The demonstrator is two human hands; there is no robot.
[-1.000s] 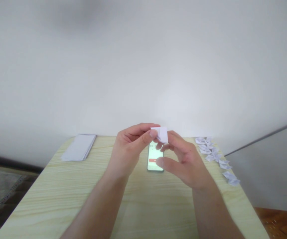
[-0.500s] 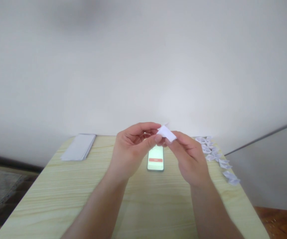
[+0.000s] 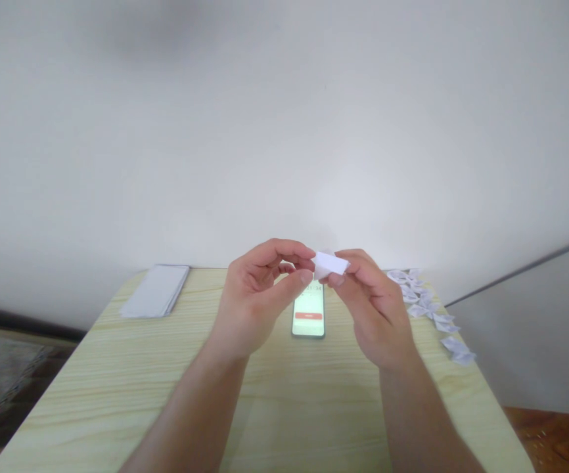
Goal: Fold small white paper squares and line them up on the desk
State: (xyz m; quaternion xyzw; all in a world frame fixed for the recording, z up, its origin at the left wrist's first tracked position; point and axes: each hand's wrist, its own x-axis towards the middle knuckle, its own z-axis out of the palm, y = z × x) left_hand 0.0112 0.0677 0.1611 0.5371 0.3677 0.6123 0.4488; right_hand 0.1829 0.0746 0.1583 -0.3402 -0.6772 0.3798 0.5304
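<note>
holding the small folded white paper [image 3: 332, 263] pinched in the grip of the right hand [image 3: 380, 309], above the upper end of the lit phone [image 3: 309, 316]. curving the left hand [image 3: 259, 295] close to the paper's left end; cannot tell if gripping there. on the counter [image 3: 314, 407], to the left, a stack of white sheets [image 3: 154, 291]; along the right edge, folded paper pieces [image 3: 458, 351].

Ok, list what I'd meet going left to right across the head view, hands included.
Stack of white paper → left hand → lit phone → right hand → group of folded white paper pieces.
</note>
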